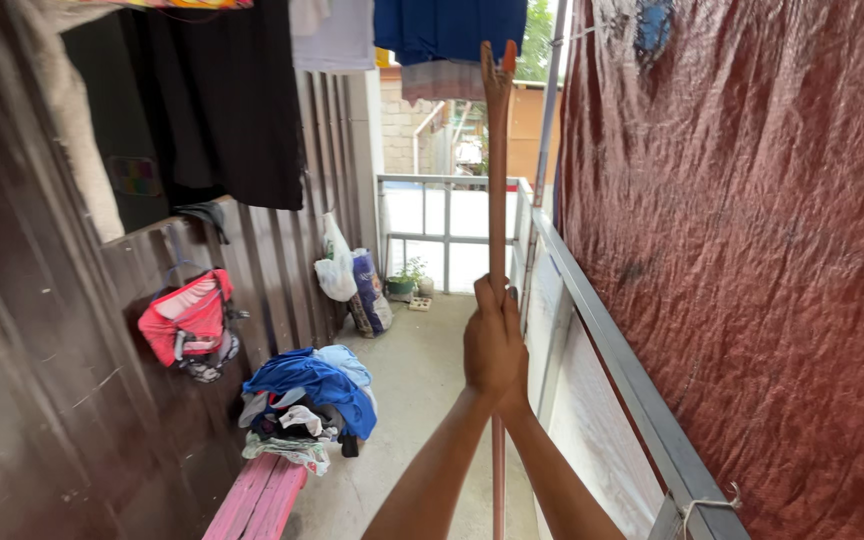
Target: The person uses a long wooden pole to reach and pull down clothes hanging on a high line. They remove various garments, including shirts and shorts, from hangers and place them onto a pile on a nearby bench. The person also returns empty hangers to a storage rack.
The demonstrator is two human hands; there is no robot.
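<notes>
A long, reddish-brown wooden pole (497,200) with a forked, orange-tipped top is held upright at the middle of a narrow concrete balcony. It is gripped by both hands, stacked together on the shaft: the left hand (485,345) is wrapped around it from the left, the right hand (514,350) from the right, all fingers clamped on the wood. The pole's forked end is raised beside a dark blue garment (447,28) hung overhead on a line, though whether they touch cannot be told. A black garment (222,100) is hung at upper left against the brown corrugated wall (32,380). Below it, a pile of blue and white clothes (307,400) is heaped on a pink wooden bench (262,500). A red tarpaulin (752,250) is stretched above the grey metal railing (612,360) on the right.
</notes>
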